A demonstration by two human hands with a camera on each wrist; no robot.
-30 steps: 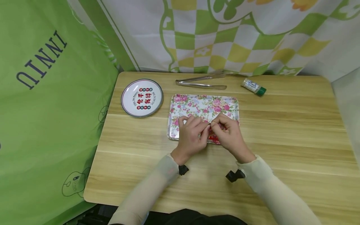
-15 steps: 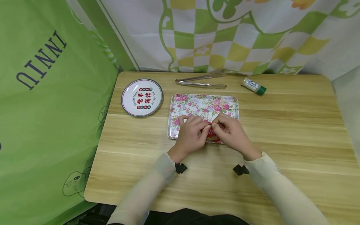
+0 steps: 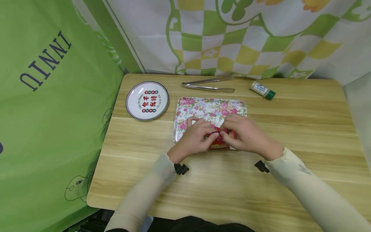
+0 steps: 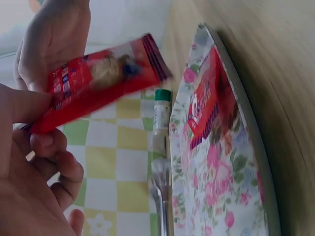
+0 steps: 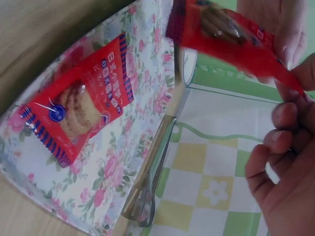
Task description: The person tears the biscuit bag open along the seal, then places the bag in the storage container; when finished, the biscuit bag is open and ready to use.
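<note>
Above the floral tray point(image 3: 200, 108), my left hand point(image 3: 195, 138) and right hand point(image 3: 246, 133) pinch the same end of a small red biscuit packet point(image 4: 98, 81), thumbs and fingertips close together. The packet's serrated far end hangs free, and I cannot tell whether the pinched end is torn. A second red biscuit packet point(image 5: 81, 105) lies flat on the tray, with a biscuit printed or showing on its front. In the head view my hands hide part of both packets.
A round white plate point(image 3: 136, 106) with red lettering stands left of the tray. Metal tongs point(image 3: 208, 87) lie behind it, and a small bottle with a green cap point(image 3: 262, 90) lies at the back right. A patterned curtain point(image 3: 214, 38) hangs along the table's back edge.
My right wrist and forearm have swung outward to the right, and the left wrist has shifted slightly left. Both hands keep their pinch on the packet; more red shows between them.
</note>
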